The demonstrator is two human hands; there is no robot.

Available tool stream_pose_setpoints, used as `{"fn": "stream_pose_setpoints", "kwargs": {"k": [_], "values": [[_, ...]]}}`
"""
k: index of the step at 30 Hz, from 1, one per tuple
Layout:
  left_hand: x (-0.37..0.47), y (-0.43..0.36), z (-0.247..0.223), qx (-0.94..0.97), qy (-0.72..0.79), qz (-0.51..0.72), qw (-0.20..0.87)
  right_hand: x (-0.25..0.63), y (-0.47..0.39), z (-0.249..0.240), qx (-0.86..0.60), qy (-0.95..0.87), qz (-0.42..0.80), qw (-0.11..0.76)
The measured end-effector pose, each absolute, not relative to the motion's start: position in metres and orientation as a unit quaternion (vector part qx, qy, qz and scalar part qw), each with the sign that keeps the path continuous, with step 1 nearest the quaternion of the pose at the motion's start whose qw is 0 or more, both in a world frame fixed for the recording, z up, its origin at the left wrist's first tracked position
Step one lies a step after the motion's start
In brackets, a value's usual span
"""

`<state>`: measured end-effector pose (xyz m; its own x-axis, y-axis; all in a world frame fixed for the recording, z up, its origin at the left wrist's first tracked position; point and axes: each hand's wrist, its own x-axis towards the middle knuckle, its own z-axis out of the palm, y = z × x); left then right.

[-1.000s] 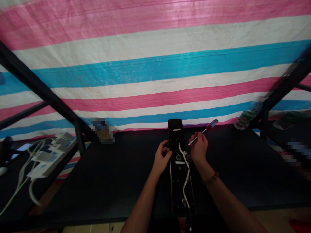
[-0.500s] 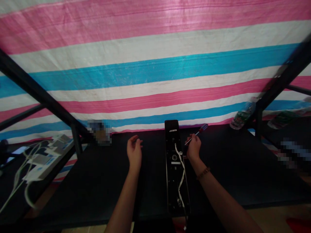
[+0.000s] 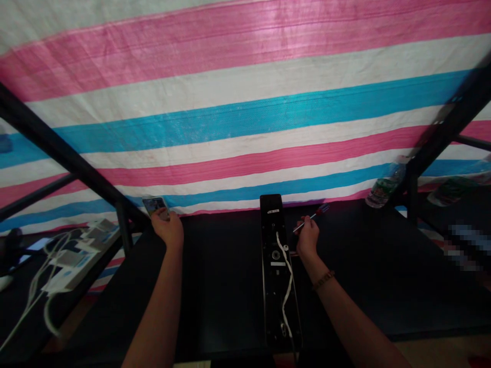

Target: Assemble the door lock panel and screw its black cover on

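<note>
A long black device panel (image 3: 270,296) lies lengthwise on the black table, with a white cable (image 3: 288,286) running along it. Right of its upper half, my right hand (image 3: 308,239) is closed round a screwdriver (image 3: 322,208) whose dark red and blue handle points up and right. At the far left of the table, my left hand (image 3: 169,227) has its fingers and thumb at the lower part of a small flat packet or phone-like item (image 3: 153,203) that leans near the striped sheet. The fingertips partly cover that item.
A power strip (image 3: 72,273) with plugs and white cables sits on a neighbouring surface at left. A clear bottle (image 3: 379,191) stands near the right frame post (image 3: 412,191); another bottle (image 3: 445,189) is beyond it. A striped sheet (image 3: 245,122) hangs behind the table.
My left hand has moved left and forward, from beside the panel to the flat item at the back left. My right hand stays by the panel with the screwdriver.
</note>
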<state>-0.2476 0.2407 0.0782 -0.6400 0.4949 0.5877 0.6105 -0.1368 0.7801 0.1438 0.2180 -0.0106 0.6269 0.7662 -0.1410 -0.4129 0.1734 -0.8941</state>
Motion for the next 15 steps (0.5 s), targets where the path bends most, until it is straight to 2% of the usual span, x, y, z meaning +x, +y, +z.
{"fn": "stream_pose_setpoints", "kwargs": {"k": [3, 6, 10, 15], "values": [[-0.225, 0.238, 0.071, -0.418, -0.642, -0.643, 0.006, 0.144, 0.218, -0.011, -0.507, -0.176, 0.399, 0.743], [-0.185, 0.230, 0.053, -0.459, -0.610, -0.639, -0.089, 0.144, 0.219, -0.011, -0.507, -0.179, 0.399, 0.743], [-0.125, 0.213, 0.021, -0.515, -0.578, -0.595, -0.216, 0.144, 0.218, -0.011, -0.509, -0.184, 0.398, 0.741], [-0.081, 0.190, 0.003, -0.597, -0.552, -0.507, -0.287, 0.145, 0.216, -0.010, -0.513, -0.191, 0.398, 0.736]]}}
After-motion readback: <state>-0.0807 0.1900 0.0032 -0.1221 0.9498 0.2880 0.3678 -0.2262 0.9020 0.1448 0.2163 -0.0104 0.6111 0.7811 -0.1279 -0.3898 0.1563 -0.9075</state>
